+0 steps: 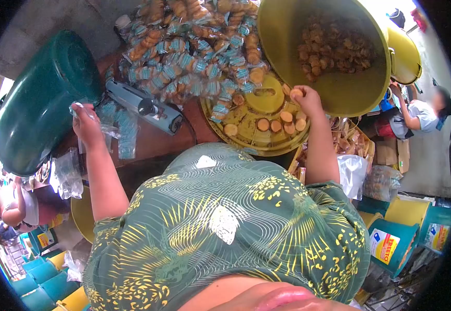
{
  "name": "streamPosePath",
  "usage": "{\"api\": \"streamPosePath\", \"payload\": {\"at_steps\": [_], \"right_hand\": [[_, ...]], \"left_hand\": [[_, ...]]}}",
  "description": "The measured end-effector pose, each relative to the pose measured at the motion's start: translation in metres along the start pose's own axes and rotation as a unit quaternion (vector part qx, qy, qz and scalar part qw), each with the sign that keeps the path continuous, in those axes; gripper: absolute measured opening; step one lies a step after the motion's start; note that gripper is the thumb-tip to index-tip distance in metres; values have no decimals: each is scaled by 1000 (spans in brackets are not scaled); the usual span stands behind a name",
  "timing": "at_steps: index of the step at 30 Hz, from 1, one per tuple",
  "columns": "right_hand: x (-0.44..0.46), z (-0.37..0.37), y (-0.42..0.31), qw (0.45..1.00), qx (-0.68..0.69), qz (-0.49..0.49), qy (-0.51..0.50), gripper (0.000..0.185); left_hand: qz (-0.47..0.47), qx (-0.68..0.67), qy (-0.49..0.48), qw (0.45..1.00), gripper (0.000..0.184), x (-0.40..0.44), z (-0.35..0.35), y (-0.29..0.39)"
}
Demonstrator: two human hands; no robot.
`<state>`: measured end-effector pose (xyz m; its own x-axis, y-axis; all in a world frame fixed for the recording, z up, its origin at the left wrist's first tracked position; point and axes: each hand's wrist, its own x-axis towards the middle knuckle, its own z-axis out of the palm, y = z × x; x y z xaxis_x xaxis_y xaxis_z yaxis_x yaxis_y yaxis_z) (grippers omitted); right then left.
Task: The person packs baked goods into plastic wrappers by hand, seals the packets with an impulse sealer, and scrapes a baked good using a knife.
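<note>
A yellow bucket (280,46) lies tipped with its mouth toward the wearer, and many cookies (334,49) sit inside it. A green bin (38,103) leans across the left, its long axis slanting from lower left to upper right, base at the upper end. Between them, filled packets (184,59) lie heaped and pointing many ways. Nearer the wearer is a round yellow lid (217,142), with loose cookies lying flat on it. A grey device (145,106) sits left of the lid, its long axis running from upper left to lower right; printed wrappers (128,136) lie just below it, lengthwise toward the wearer.

The left hand (88,124), beside the green bin, has its fingers bent and the tips closed on some pale plastic (78,105), whose full shape I cannot tell. The right hand (308,101), above the lid's right edge, has thumb and fingers pinched around one held cookie (296,93). It is round, without a long axis; the fingers partly cover it.
</note>
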<state>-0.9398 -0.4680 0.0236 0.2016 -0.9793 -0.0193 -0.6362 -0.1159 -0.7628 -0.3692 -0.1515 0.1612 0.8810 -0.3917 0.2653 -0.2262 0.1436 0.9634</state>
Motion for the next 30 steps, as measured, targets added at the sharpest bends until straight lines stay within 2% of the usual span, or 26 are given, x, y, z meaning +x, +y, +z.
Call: {"api": "streamPosePath", "payload": {"at_steps": [1,2,5,6,11,12,15,16,19,22,23,25,26,29,30], "right_hand": [[2,-2,-6,998,54,3,19,36],[12,5,3,998,45,-21,26,33],[21,28,10,997,56,28,-35,34],[28,36,19,998,46,21,-24,33],[-20,20,-41,997,36,-20,-65,33],[-23,18,-42,996,37,-24,-73,33],[-14,12,-20,980,189,-57,0,37],[-19,2,-24,986,164,-32,-11,42],[-16,3,1,995,3,-38,-91,32],[-35,11,11,976,-99,-4,-193,32],[-37,10,13,980,-91,6,-178,32],[-42,12,13,985,-77,23,-153,31],[-45,12,12,985,-90,9,-149,33],[-47,8,7,985,-95,-9,-142,36],[-47,8,9,987,-74,1,-146,36]], "left_hand": [[14,-39,9,999,35,-8,8,6],[28,-78,17,996,36,-15,16,13],[63,0,46,997,32,-35,25,28],[71,8,30,997,31,-42,26,31],[75,65,-59,993,20,-70,2,46],[72,38,-40,996,18,-77,3,47],[113,-57,-86,988,15,-90,9,47],[125,-17,-55,990,12,-99,15,50],[126,52,-140,981,9,-117,19,47],[124,66,-226,964,11,-140,32,39],[124,62,-247,959,11,-148,40,36],[61,76,-292,951,13,-163,55,37],[108,36,-331,937,16,-167,64,34],[104,128,-401,901,16,-178,89,57],[76,103,-411,903,17,-181,97,56]]}}
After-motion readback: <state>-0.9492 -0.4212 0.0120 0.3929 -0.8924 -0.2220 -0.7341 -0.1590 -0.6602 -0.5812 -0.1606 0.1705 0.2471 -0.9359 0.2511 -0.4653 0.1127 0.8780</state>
